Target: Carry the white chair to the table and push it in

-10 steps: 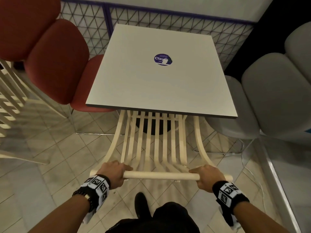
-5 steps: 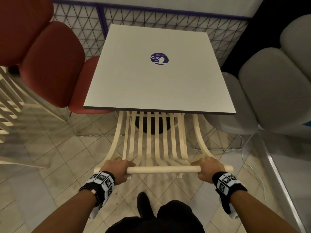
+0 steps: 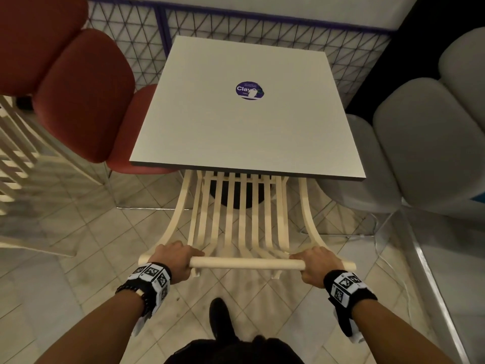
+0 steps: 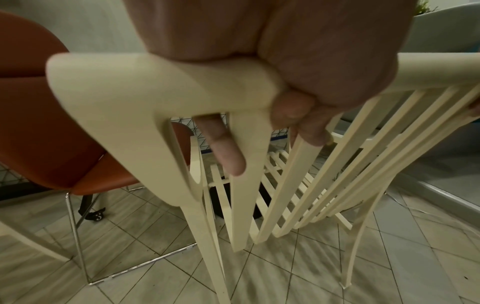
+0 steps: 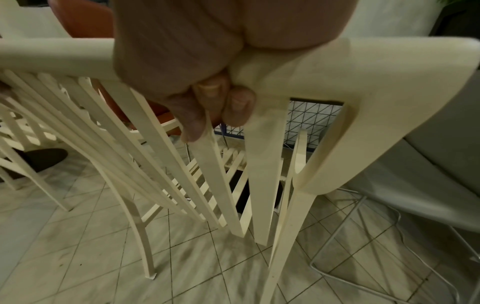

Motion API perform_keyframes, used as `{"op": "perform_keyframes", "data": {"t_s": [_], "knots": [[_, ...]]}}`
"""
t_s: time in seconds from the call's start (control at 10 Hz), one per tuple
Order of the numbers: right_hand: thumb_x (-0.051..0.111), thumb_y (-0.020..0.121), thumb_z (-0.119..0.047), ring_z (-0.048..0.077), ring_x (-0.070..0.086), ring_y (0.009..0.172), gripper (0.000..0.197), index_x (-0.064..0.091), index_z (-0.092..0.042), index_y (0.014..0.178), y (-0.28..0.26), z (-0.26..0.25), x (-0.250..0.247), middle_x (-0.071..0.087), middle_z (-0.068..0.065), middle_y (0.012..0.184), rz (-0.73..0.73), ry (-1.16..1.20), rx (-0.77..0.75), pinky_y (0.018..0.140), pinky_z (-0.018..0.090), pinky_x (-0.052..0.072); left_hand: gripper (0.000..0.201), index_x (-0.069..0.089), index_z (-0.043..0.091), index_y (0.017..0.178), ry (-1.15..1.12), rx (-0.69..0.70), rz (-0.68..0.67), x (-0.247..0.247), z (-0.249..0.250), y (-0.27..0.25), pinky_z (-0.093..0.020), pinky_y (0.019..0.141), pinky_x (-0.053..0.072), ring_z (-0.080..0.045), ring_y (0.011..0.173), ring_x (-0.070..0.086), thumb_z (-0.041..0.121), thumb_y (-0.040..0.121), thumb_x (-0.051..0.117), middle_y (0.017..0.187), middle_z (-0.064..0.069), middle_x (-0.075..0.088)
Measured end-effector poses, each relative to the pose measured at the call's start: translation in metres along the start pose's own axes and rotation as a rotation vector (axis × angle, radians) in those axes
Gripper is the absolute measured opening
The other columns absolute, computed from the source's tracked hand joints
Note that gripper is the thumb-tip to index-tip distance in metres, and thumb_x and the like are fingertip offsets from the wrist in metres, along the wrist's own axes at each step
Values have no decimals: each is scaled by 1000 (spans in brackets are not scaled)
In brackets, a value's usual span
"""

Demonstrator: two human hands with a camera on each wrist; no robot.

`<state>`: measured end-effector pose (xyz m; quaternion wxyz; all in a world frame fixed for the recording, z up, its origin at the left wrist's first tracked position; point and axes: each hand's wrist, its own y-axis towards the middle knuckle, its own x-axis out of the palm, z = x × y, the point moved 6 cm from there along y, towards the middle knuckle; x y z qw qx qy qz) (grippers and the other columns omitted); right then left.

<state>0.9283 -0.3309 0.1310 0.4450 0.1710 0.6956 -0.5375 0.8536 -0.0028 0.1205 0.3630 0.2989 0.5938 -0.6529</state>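
Observation:
The white slatted chair (image 3: 244, 222) stands in front of me with its seat hidden under the square table (image 3: 246, 127). Only its curved backrest shows below the table's near edge. My left hand (image 3: 174, 260) grips the left end of the round top rail (image 3: 246, 264). My right hand (image 3: 316, 266) grips the right end. In the left wrist view my left hand (image 4: 272, 86) has its fingers curled under the chair's rail (image 4: 161, 82). In the right wrist view my right hand (image 5: 197, 86) wraps the chair's rail (image 5: 337, 61) the same way, and the legs stand on the tiles.
A red padded chair (image 3: 78, 95) stands at the table's left side, a grey one (image 3: 425, 143) at its right. The black table base (image 3: 236, 193) sits under the top. Another white slatted chair (image 3: 15, 158) is far left. A wire-mesh fence (image 3: 236, 35) runs behind.
The chair has slid a little further forward under the table, and both hands have gone forward with the rail. Their grip is unchanged.

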Motion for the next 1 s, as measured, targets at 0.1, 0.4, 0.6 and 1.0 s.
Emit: {"op": "perform_keyframes", "data": {"t_s": [0.1, 0.4, 0.6, 1.0], "knots": [[55, 77, -21, 22, 65, 84, 36, 63, -38, 108, 0, 1, 0, 71, -4, 88, -5, -13, -26, 79, 39, 57, 46, 47, 53, 125, -11, 8, -2, 1, 2, 1, -38, 86, 45, -18, 104, 55, 29, 86, 53, 108, 5, 63], [62, 79, -27, 23, 61, 98, 37, 62, -37, 115, -3, 6, 8, 68, -2, 101, 211, 44, 5, 88, 41, 50, 30, 53, 45, 118, 19, -93, 113, 0, 4, -10, -40, 85, 47, -19, 101, 58, 36, 89, 54, 106, 5, 64], [77, 69, -44, 26, 58, 90, 52, 57, -22, 112, -43, -3, 20, 64, 2, 96, 561, 52, 98, 88, 49, 49, 48, 49, 32, 127, 1, -122, 433, 12, 25, -42, -46, 105, 38, -22, 114, 54, 46, 83, 63, 120, 5, 63], [65, 91, -26, 18, 50, 121, 41, 55, -18, 130, -89, 27, 20, 54, 4, 135, 461, 571, 23, 108, 34, 41, 66, 41, 26, 138, -528, -350, 191, 156, 30, -157, -38, 110, 40, -20, 132, 46, 59, 82, 53, 150, -3, 39]]}}
